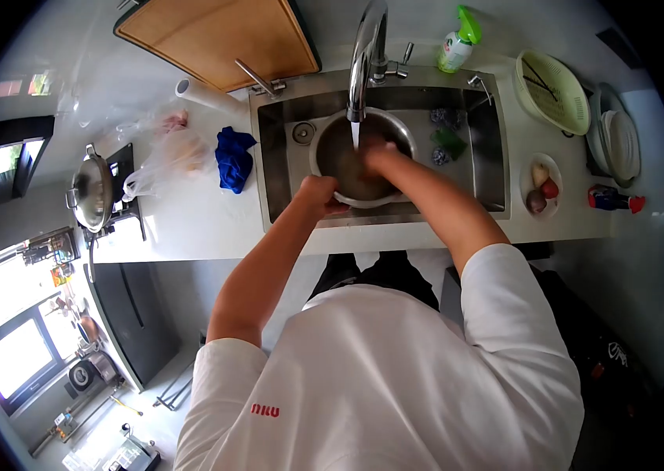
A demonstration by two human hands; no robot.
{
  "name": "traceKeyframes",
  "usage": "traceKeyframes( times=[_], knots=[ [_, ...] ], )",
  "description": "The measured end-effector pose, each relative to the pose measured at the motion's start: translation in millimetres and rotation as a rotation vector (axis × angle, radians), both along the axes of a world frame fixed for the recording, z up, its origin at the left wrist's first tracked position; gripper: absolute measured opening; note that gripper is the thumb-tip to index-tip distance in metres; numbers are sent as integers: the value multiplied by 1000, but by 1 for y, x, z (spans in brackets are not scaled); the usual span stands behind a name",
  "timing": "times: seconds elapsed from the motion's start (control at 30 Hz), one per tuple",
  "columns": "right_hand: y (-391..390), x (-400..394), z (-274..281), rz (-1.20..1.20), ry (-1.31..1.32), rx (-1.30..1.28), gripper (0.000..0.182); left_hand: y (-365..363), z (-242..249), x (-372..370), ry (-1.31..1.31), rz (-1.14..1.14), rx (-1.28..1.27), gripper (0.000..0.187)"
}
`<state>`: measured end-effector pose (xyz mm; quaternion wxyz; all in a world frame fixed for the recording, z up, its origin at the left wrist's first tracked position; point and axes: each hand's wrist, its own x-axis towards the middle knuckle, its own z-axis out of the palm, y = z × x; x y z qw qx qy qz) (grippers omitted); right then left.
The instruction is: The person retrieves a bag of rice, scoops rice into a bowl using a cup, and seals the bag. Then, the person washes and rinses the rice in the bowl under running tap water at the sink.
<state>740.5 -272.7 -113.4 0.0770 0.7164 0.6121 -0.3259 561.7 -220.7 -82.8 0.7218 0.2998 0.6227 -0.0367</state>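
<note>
A round metal bowl [405, 137] stands in the stainless steel sink [483, 179], with murky brownish contents. Water runs into it from the chrome faucet [359, 88] above. My left hand [319, 194] is closed on the bowl's near left rim, thumb side up. My right hand [377, 159] reaches down inside the bowl, beside the water stream. Its fingers are blurred and partly below the rim, so what they touch is hidden.
Right of the sink are a plate of vegetables [538, 166], a pale green colander [532, 67] and stacked dishes [621, 145]. A green-topped spray bottle [457, 45] stands behind. Leftward lie a blue cloth [235, 159], plastic bag [166, 166] and lidded pan [92, 192].
</note>
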Motion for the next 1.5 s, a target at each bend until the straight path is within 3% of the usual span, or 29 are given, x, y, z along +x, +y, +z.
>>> traceKeyframes(
  times=[0.03, 0.1, 0.17, 0.23, 0.3, 0.4, 0.5, 0.67, 0.77, 0.83, 0.9, 1.07, 1.2, 1.3, 1.4, 1.5],
  knots=[
    [-6, -4, -7, -61, 1, -9, 45, 0, 8, 5, 7, -11, 21, 26],
    [6, -14, -70, -37, 242, -81, 48, -3, 16, 10, 22, -28, 42, 26],
    [12, -22, -4, 85, 278, -223, 49, -6, 19, 13, 40, -39, 41, 27],
    [20, -24, -8, 157, 256, -222, 48, -7, 11, 11, 98, -40, 68, 27],
    [33, -21, -83, 165, 179, -79, 45, -4, 3, 9, 73, -38, 72, 27],
    [13, -4, -82, -65, 99, 134, 40, 4, 4, 8, -28, -44, 71, 25],
    [-6, -16, -64, -90, -23, 92, 33, -3, 17, 12, 6, -62, 104, 25],
    [28, -38, -147, 223, 109, -72, 46, -12, 6, 12, 119, -27, 86, 26],
    [34, -13, -105, -101, 287, -100, 43, -5, 16, 14, 75, -53, 32, 25],
    [28, 0, -84, -119, 253, -103, 41, -6, 19, 11, 55, -59, 75, 24],
    [7, -2, -39, 151, 43, -69, 39, -7, 19, 10, 51, -52, 89, 24],
    [14, -40, -63, 12, 353, -207, 42, -13, 33, 13, 107, -74, 89, 27],
    [42, -26, -70, 101, 214, -101, 45, -14, 30, 11, 44, -52, 80, 30],
    [20, -8, -22, -871, 602, -73, 51, -10, 20, 6, 28, -20, 82, 30],
    [22, 5, -36, 202, -77, -189, 57, -8, 21, 4, 25, 5, 94, 31],
    [10, -10, 0, -29, 310, -267, 54, -10, 24, 6, 51, -13, 103, 31]
  ],
)
